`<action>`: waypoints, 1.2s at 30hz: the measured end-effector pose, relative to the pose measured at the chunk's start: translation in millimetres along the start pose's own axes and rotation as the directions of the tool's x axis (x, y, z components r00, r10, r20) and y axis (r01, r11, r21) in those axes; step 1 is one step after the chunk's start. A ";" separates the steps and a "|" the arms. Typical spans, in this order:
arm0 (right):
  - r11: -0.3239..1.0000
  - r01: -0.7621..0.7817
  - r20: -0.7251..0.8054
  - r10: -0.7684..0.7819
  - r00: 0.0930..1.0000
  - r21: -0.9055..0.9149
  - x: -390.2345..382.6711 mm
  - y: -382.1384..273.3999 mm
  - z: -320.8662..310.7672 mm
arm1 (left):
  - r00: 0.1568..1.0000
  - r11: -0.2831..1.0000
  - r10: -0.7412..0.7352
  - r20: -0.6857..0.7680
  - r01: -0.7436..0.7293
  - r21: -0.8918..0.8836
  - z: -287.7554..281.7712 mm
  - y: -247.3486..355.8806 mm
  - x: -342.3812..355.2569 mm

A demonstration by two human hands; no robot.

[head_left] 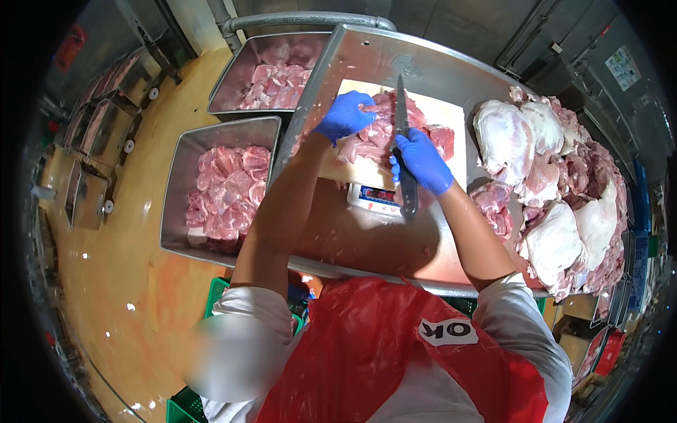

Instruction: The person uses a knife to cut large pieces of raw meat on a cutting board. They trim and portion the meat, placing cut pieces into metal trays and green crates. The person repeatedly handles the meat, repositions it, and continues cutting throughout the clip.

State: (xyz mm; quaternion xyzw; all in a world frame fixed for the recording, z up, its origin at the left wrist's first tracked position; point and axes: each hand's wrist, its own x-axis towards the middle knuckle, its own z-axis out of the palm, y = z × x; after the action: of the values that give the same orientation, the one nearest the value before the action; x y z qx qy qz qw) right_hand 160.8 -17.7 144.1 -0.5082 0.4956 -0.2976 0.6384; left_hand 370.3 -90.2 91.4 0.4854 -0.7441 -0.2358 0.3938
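My right hand, in a blue glove, is closed around the black handle of a long knife. The blade points away from me, above the raw meat on a white cutting board. At the meat's left edge, my gloved left hand has its fingers curled and pinches a bit of the meat. From under the board's near edge a white digital scale juts out, partly hidden by the board and the knife handle.
Large skin-on meat pieces are heaped on the right of the steel table. Left of it stand two steel bins, a near one and a far one, both holding cut meat. Green crates sit below the near edge.
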 end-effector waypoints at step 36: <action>0.876 0.057 -0.096 -0.117 0.989 -0.478 -113.9 47.9 -38.6 | 0.943 -0.187 -0.334 -0.012 -0.078 -0.979 13.3 4.5 -234.5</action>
State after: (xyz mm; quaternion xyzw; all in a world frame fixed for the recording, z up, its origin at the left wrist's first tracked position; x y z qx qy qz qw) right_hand 80.9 84.0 136.8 -0.6515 0.5678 -0.2263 0.4493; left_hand 408.3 124.2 3.3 0.1098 -0.1807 -0.6900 0.6922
